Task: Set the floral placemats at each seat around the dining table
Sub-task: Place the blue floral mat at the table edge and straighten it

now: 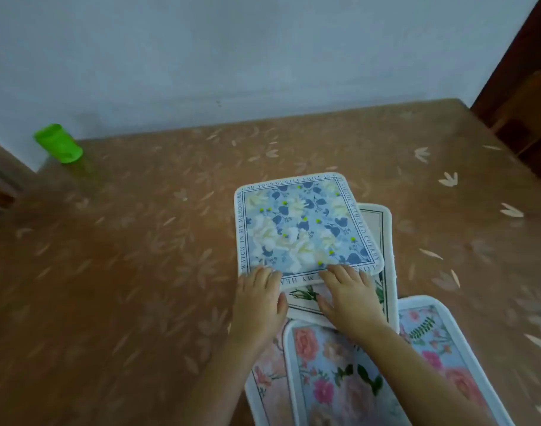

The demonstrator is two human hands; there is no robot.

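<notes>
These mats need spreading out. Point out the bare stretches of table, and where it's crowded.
Widest bare patch: the brown leaf-print tablecloth on the left, between the green plastic cup by the wall and the blue-and-white floral placemat. Also bare: the strip from that placemat to the wall, and the far right. Crowded: near right, where the cream placemat and pink-rose placemats overlap.

Dim, flat bluish light, soft overall blur, wide-angle bending at edges, no glare.

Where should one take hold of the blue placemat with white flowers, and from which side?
Take the blue placemat by its near edge, from the person's side: it lies flat, but that edge rests over the beige placemat, likely leaving room underneath.
</notes>
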